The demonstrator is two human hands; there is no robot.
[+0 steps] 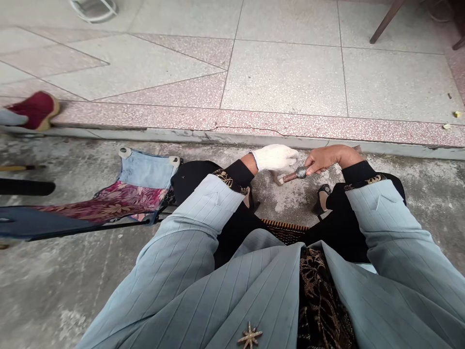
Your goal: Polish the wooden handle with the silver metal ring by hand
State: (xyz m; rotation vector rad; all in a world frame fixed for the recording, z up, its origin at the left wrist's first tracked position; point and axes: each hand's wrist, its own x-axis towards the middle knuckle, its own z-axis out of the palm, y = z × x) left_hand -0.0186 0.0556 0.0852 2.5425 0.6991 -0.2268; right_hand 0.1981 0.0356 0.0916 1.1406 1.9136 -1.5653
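My left hand (275, 157), in a white knitted glove, is low between my knees near the step's edge. Its fingers are curled together, and whatever they hold, if anything, is hidden. Just to the right, my bare right hand (329, 157) is closed around a brown wooden-looking handle (289, 177) with silvery wire wound round it. This handle points left, its tip below the gloved fingers. A small pale piece (280, 180) shows at that tip, too small to name. The tool's other end is mostly hidden behind my right hand, so its kind is unclear.
A pink-edged tiled step (254, 118) runs across in front. A folding chair (109, 201) with patterned fabric stands at my left. Another person's red shoe (36, 110) is on the step at far left. A chair leg (387, 22) is at upper right. Small scraps (457, 114) lie at right.
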